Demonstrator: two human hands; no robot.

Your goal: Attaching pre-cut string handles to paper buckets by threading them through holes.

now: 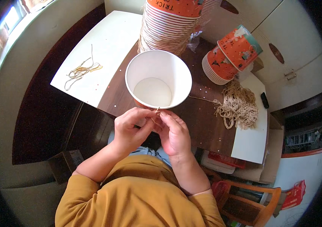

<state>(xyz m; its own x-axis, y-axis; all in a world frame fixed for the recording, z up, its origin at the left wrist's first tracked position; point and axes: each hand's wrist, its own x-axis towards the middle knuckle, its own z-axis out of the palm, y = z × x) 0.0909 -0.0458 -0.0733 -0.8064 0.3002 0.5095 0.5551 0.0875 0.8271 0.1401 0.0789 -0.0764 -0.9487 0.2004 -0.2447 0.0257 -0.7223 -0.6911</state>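
Note:
A large paper bucket [161, 66], white inside and orange outside, stands upright at the table's near edge with its mouth facing me. Just in front of its near rim, my left hand [132, 125] and my right hand [173, 128] meet. Both pinch a thin tan cord [157, 111], whose short end sticks up between the fingertips. Part of the cord inside the hands is hidden. To the right lies a tangled heap of the same beige cord [240, 106], with one strand trailing from it toward the bucket.
A tall stack of nested orange buckets [166, 28] rises behind the bucket. A shorter stack [219, 68] leans at the right. Several loose cord pieces [83, 71] lie on the white board at left. A black object [264, 100] rests at the right edge; a wooden chair [251, 200] stands below.

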